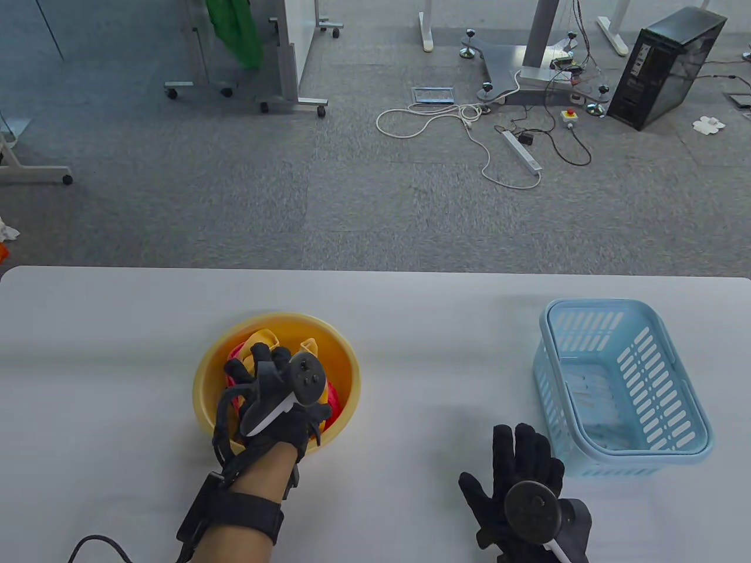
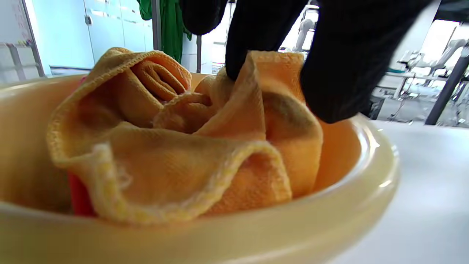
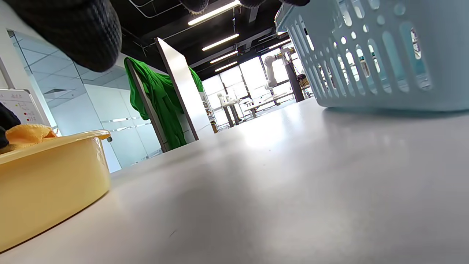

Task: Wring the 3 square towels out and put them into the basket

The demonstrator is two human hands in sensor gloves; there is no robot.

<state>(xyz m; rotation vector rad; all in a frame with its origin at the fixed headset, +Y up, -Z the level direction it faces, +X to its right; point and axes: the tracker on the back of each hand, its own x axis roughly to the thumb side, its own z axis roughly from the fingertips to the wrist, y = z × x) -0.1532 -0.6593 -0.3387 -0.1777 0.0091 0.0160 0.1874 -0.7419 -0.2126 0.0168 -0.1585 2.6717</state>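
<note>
We judge the task to be at its very start. The light blue slotted basket (image 1: 622,381) on the right of the desk (image 1: 410,328) holds no towel that we can see; through its open top only its own pale floor shows. So none of the three towels has been delivered, and nothing suggests any has been wrung yet.

The towels are all in the yellow basin (image 1: 276,381) on the left of the desk, well apart from the basket. On top lies a crumpled orange towel (image 2: 190,146) with a pale yellow stitched hem, bunched into folds that rise above the rim. Beneath it a strip of red cloth (image 2: 78,200) shows, and the table view shows red on both sides of the hand, so at least one red towel lies under the orange one. We cannot make out a third towel as a separate piece.

Our left hand (image 1: 276,393) reaches down into the basin, and in the left wrist view its gloved fingers (image 2: 253,33) pinch an upstanding fold of the orange towel. The towel is not yet lifted clear of the basin.

Our right hand (image 1: 522,487) rests on the desk near the basket's near corner, fingers spread and straight, holding nothing.

What is left, as we judge it: lift, wring and drop in each of the three towels.
</note>
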